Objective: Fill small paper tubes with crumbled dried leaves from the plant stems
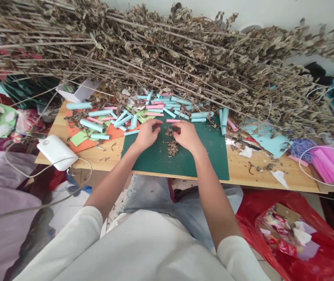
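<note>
My left hand point(148, 135) hovers over the dark green cutting mat point(210, 156), its fingers loosely curved and apart, with nothing visible in them. Opposite it, my right hand point(186, 136) is bent inward, thumb and fingers apart, close to a small heap of crumbled dried leaves point(172, 148). A pink paper roll point(173, 121) lies just beyond the fingertips of both hands. More light blue paper rolls point(92, 125) and pink ones are scattered to the left and behind the mat. Whether the right fingertips touch the leaf bits cannot be made out.
A large pile of dried leafy stalks point(167, 58) spans the back of the wooden table point(298, 175). A white power bank point(57, 152) with a cable sits at the left edge. A black pen-like tool point(246, 143) lies at right. Below hangs a red rubbish bag point(325, 238).
</note>
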Available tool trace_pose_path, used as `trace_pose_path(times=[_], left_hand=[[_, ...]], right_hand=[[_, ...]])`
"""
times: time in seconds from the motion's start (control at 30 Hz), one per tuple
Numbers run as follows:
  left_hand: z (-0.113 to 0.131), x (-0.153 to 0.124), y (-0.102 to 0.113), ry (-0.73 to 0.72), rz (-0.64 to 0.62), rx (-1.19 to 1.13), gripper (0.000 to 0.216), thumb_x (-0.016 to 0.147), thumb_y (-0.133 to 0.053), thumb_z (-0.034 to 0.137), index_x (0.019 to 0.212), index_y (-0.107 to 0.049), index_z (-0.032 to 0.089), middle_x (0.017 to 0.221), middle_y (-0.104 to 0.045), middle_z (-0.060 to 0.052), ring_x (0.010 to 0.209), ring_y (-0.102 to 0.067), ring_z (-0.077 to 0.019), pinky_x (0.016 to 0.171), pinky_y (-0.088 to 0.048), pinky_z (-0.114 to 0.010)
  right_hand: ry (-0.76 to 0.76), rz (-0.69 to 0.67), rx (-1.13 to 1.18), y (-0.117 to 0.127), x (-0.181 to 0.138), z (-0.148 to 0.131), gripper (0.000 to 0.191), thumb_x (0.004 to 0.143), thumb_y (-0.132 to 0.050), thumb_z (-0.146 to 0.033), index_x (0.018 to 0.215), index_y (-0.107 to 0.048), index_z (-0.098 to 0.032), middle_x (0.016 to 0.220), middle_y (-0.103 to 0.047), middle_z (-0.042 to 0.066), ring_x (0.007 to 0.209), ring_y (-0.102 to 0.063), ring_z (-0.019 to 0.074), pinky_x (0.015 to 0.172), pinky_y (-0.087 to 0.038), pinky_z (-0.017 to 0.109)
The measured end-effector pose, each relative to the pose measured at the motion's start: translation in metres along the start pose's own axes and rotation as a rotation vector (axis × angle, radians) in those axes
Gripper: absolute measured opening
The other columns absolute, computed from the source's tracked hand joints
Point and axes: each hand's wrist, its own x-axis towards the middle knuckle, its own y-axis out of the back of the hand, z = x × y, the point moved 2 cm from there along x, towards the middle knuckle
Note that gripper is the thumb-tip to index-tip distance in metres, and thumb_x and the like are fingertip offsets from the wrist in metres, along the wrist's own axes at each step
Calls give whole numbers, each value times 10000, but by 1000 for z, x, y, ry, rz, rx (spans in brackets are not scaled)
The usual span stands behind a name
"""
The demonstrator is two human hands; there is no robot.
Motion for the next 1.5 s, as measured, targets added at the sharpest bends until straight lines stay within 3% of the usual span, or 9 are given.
trace_pose_path(times=[0.13,0.27,0.4,0.57,0.73,0.93,1.07,1.3,1.5], left_hand=[[-1,-3,0,43,-21,-65,287,834,-491,104,1032,-693,152,1025,-708,-71,746,-693,-153,764,-558,-299],[1,-8,-6,80,-9,-129,257,863,-489,134,1016,-696,145,1013,-714,-77,764,-713,-158,745,-557,-273],[3,-12,-8,109,-13,-171,255,876,-490,140,1002,-712,125,1027,-717,-95,758,-721,-161,725,-559,-262],[6,-12,-14,176,-34,-258,223,860,-603,226,1023,-735,150,921,-746,-64,771,-717,-178,787,-564,-294],[15,-8,-30,343,-118,-780,352,812,-699,457,953,-750,138,960,-749,-68,860,-711,-172,909,-567,-352],[21,-6,-37,421,-67,-1031,277,632,-866,330,814,-779,141,852,-760,-44,812,-698,-137,971,-546,-346],[19,-8,-37,454,-33,-1129,271,590,-884,263,808,-784,136,866,-766,-52,819,-697,-133,965,-539,-317],[19,-11,-34,391,-22,-1023,313,577,-889,296,816,-774,129,802,-752,-58,751,-687,-140,878,-539,-338],[22,-10,-28,202,-84,-542,267,686,-782,366,767,-729,117,708,-704,-38,632,-597,-116,641,-459,-253]], right_hand=[[23,-34,-44,-6,2,-4,421,746,-739,-228,1165,-703,-220,1217,-669,115,1047,-647,264,940,-510,395],[21,-19,-68,-14,7,-4,203,801,-677,-195,982,-770,-200,1016,-732,107,991,-666,254,891,-514,371],[-3,33,-7,-12,4,1,197,802,-613,-126,880,-788,-171,855,-758,88,808,-694,226,822,-525,349],[-136,193,345,-6,-8,8,158,778,-660,-224,867,-785,-189,783,-760,41,681,-701,191,728,-559,318],[-203,254,749,-10,-15,8,219,749,-714,-321,900,-776,-174,795,-756,36,638,-694,178,638,-594,316],[-69,386,457,-8,-18,-1,149,798,-677,-225,901,-784,-214,909,-742,30,795,-685,169,747,-584,313],[-7,354,417,-9,-22,-8,206,827,-650,-211,993,-770,-194,981,-711,57,875,-675,172,766,-578,301],[-55,364,545,-12,-30,-10,227,855,-588,-219,990,-770,-221,982,-713,44,828,-682,158,771,-587,305],[-235,335,670,-6,-39,-6,140,742,-701,-247,843,-776,-184,710,-738,21,619,-676,169,635,-563,296]])
